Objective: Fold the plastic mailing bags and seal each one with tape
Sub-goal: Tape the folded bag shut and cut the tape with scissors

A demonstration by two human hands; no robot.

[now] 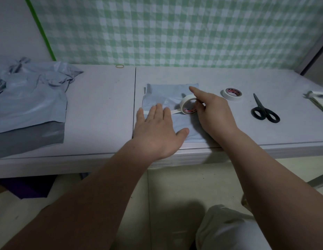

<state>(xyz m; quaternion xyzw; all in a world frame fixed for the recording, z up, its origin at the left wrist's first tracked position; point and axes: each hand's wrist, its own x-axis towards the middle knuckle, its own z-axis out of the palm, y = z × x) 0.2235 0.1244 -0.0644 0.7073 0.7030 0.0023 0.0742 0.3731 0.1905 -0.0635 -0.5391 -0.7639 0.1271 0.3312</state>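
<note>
White tape roll (183,103), red label (190,110) unreadable, held by right hand (214,116).

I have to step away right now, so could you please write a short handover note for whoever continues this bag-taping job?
Left hand: open, flat on the folded bag, fingertips at the free end of the tape strip.
Right hand: grips the tape roll, index finger straight, strip pulled out over the bag.
Things: spare roll and scissors lie right of the bag; pile of unfolded bags on the left of the table.
Done: this bag is folded.
Left: press the strip down, cut it, then fold and tape the pile.
</note>
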